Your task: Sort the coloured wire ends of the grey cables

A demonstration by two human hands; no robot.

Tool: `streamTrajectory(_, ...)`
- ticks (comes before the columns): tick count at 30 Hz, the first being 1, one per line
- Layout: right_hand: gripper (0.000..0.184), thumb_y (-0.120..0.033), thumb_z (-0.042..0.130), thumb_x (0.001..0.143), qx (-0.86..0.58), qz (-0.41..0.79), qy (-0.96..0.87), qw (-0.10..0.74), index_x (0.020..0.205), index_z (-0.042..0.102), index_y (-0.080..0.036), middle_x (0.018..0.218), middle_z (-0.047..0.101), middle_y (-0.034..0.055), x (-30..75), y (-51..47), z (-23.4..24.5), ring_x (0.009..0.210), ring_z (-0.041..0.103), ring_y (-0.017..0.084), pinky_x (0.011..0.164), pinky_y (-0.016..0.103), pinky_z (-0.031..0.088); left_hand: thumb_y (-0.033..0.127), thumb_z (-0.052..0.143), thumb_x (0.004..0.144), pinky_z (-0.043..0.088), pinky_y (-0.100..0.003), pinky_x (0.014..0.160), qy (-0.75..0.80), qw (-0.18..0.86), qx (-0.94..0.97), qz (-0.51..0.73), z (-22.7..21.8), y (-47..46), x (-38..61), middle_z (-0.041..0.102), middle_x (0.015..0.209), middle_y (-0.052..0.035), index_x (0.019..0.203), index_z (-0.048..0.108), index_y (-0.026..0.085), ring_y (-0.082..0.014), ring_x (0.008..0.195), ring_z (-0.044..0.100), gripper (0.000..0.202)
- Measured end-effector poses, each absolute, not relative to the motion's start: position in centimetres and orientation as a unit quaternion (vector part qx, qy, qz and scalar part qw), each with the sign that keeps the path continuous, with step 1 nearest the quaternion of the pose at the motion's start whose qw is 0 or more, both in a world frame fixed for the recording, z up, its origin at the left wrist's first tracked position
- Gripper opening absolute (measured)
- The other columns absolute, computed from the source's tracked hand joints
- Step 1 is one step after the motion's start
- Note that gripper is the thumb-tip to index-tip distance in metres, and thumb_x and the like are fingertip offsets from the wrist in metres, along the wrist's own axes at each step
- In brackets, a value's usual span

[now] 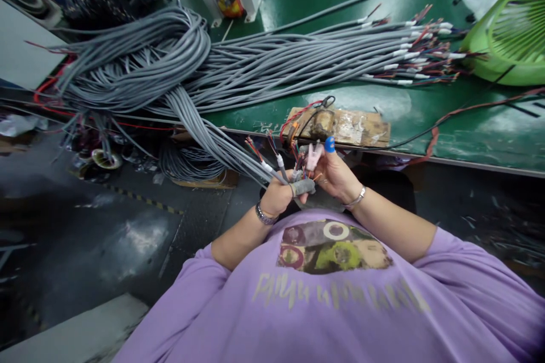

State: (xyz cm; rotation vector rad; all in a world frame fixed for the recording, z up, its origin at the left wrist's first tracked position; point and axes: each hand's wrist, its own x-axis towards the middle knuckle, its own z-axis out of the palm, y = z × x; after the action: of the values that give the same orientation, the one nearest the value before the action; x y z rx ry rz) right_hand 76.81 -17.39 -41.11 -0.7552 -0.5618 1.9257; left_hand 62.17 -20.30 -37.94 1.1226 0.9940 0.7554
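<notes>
Close to my body, my left hand [279, 195] is closed around the ends of several grey cables [251, 165]. Grey wrapping covers its thumb [303, 187]. Thin coloured wires [255, 150] fan out of the stripped cable ends, past white bands. My right hand [339, 177] is bent in from the other side, its fingers pinching at thin wires beside the left thumb. A blue cover [330, 144] sits on one of its fingertips, and a pale pinkish wrap [314, 156] shows next to it. The exact fingertip contact is partly hidden.
On the green bench [460, 136] lies a large bundle of grey cables [306, 62], coiled at the left. A wooden block [357, 127] with a soldering-type mess sits at the bench edge. A green basket [506, 34] stands at the right. Cable coils [191, 164] lie below the bench.
</notes>
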Motion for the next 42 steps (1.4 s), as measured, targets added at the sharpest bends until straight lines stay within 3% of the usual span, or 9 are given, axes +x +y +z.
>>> streamTrajectory(7, 0.062, -0.079, 0.049, 0.081, -0.313, 0.799, -0.189, 0.476, 0.084, 0.066, -0.019, 0.072, 0.067, 0.0029, 77.2, -18.0, -40.5, 0.056, 0.055, 0.011, 0.05, 0.022, 0.044, 0.045, 0.075, 0.076, 0.045, -0.026, 0.055, 0.442, 0.624, 0.53, 0.367, -37.7, -22.2, 61.2, 0.061, 0.048, -0.0018, 0.055, 0.064, 0.015, -0.0104, 0.046, 0.053, 0.038)
streamTrajectory(14, 0.034, -0.052, 0.075, 0.076, -0.336, 0.783, -0.179, 0.492, 0.081, 0.065, -0.019, 0.075, 0.069, 0.0017, 77.3, -18.5, -40.0, 0.061, 0.057, 0.01, 0.051, 0.02, 0.043, 0.05, 0.07, 0.08, 0.048, -0.029, 0.059, 0.483, 0.536, 0.514, 0.464, -38.9, -23.0, 61.9, 0.064, 0.052, -0.0009, 0.067, 0.068, 0.018, -0.0134, 0.05, 0.057, 0.035)
streamTrajectory(21, 0.04, -0.057, 0.076, 0.074, -0.37, 0.78, -0.161, 0.478, 0.081, 0.066, -0.019, 0.069, 0.065, -0.0007, 77.5, -18.3, -39.4, 0.056, 0.053, 0.01, 0.047, 0.02, 0.041, 0.048, 0.065, 0.085, 0.049, -0.029, 0.062, 0.491, 0.489, 0.568, 0.444, -38.2, -22.6, 62.8, 0.065, 0.055, -0.002, 0.06, 0.064, 0.018, -0.0137, 0.053, 0.059, 0.039)
streamTrajectory(27, 0.037, -0.055, 0.072, 0.08, -0.333, 0.809, -0.141, 0.463, 0.087, 0.072, -0.019, 0.077, 0.071, 0.002, 78.0, -18.0, -39.8, 0.063, 0.06, 0.012, 0.055, 0.023, 0.05, 0.049, 0.066, 0.084, 0.048, -0.028, 0.062, 0.493, 0.492, 0.554, 0.456, -38.6, -21.9, 63.3, 0.065, 0.054, -0.0022, 0.056, 0.063, 0.017, -0.0128, 0.053, 0.058, 0.042)
streamTrajectory(37, 0.043, -0.063, 0.067, 0.08, -0.308, 0.811, -0.156, 0.472, 0.085, 0.07, -0.021, 0.08, 0.073, 0.0032, 77.5, -18.1, -40.7, 0.064, 0.063, 0.015, 0.059, 0.029, 0.056, 0.051, 0.066, 0.083, 0.046, -0.028, 0.056, 0.492, 0.52, 0.562, 0.414, -38.5, -21.9, 63.1, 0.064, 0.053, -0.0031, 0.055, 0.064, 0.017, -0.0124, 0.05, 0.055, 0.045)
streamTrajectory(42, 0.056, -0.073, 0.066, 0.072, -0.294, 0.849, -0.188, 0.398, 0.083, 0.068, -0.018, 0.077, 0.071, 0.0042, 78.7, -18.6, -40.9, 0.063, 0.064, 0.014, 0.057, 0.026, 0.056, 0.05, 0.067, 0.083, 0.047, -0.028, 0.059, 0.494, 0.512, 0.557, 0.428, -38.5, -22.6, 62.6, 0.064, 0.054, -0.0035, 0.055, 0.064, 0.017, -0.0136, 0.052, 0.057, 0.044)
